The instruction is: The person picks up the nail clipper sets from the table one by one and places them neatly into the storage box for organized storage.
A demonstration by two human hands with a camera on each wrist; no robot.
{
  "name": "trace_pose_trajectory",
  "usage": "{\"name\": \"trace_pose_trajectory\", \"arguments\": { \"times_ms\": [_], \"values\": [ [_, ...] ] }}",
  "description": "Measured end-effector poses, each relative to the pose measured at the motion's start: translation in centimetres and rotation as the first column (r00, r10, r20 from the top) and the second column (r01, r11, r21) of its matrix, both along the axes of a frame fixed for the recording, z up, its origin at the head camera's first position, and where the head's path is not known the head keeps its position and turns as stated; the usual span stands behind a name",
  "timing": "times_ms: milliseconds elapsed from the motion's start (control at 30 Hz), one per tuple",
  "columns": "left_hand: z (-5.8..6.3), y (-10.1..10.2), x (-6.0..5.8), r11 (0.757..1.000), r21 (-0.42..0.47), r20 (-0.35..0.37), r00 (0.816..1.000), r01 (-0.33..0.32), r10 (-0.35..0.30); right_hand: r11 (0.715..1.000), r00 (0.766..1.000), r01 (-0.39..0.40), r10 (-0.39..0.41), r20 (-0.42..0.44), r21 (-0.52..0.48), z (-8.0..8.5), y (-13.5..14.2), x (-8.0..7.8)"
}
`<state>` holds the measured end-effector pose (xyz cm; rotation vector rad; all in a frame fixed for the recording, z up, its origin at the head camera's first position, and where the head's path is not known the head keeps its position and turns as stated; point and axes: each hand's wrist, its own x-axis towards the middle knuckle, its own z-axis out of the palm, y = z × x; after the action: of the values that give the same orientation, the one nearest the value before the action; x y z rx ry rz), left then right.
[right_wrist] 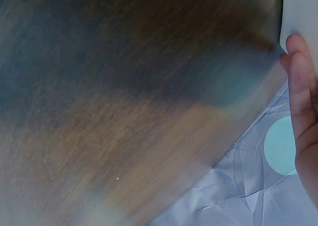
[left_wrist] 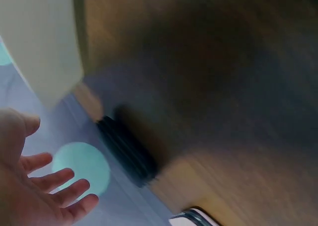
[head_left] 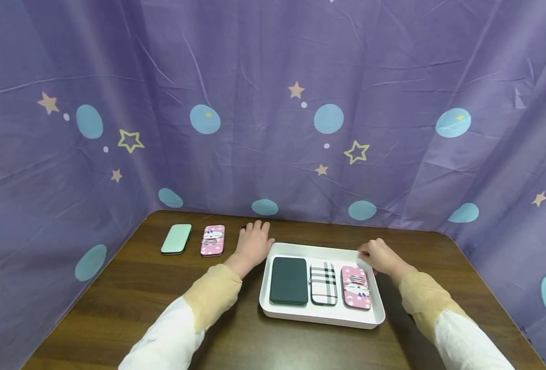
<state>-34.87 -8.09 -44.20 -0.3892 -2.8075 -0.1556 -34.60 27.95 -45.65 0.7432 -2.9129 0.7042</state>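
A white tray (head_left: 321, 321) holds a large dark green flat case (head_left: 289, 280), a plaid case (head_left: 323, 283) and a pink cartoon case (head_left: 356, 288). My left hand (head_left: 252, 244) is just off the tray's far left corner, its fingers spread and holding nothing. Beside that hand a dark case (left_wrist: 127, 150) lies on the table, mostly hidden by it in the head view. At the far right corner of the tray, my right hand (head_left: 381, 255) grips the rim with curled fingers. The right wrist view shows its fingers (right_wrist: 299, 79) against the tray's white wall.
On the far left of the brown wooden table (head_left: 115, 308) lie a mint green case (head_left: 177, 239) and another pink cartoon case (head_left: 213, 240). A purple curtain (head_left: 264, 169) with stars and blue dots hangs around the table's back and sides.
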Motion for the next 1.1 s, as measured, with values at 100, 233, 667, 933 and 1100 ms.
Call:
{"name": "trace_pose_trajectory", "arguments": {
  "times_ms": [100, 233, 667, 933, 1100],
  "values": [
    [-0.5, -0.5, -0.6, 0.999, 0.019, 0.022, 0.999, -0.032, 0.031, 1.0, 0.999, -0.013, 0.014, -0.033, 0.006, -0.1, 0.1, -0.1],
    [-0.9, -0.9, -1.2, 0.996, 0.029, 0.059, 0.995, -0.082, 0.08, 1.0, 0.999, -0.015, 0.015, -0.049, 0.007, -0.1, 0.1, -0.1],
    [-2.2, -1.7, -2.5, 0.968, 0.017, 0.188, 0.951, -0.251, 0.244, 1.0, 1.0, 0.003, -0.003, -0.024, -0.009, -0.3, 0.1, -0.1],
    [-2.3, -1.6, -3.0, 0.919, 0.033, 0.221, 0.9, -0.392, 0.375, 1.0, 1.0, -0.002, 0.002, -0.031, -0.009, -0.3, 0.1, -0.2],
    [-2.4, -1.4, -3.3, 0.892, 0.069, 0.252, 0.873, -0.447, 0.418, 1.0, 1.0, -0.002, 0.002, -0.028, -0.006, -0.4, 0.2, -0.2]
  ]
}}
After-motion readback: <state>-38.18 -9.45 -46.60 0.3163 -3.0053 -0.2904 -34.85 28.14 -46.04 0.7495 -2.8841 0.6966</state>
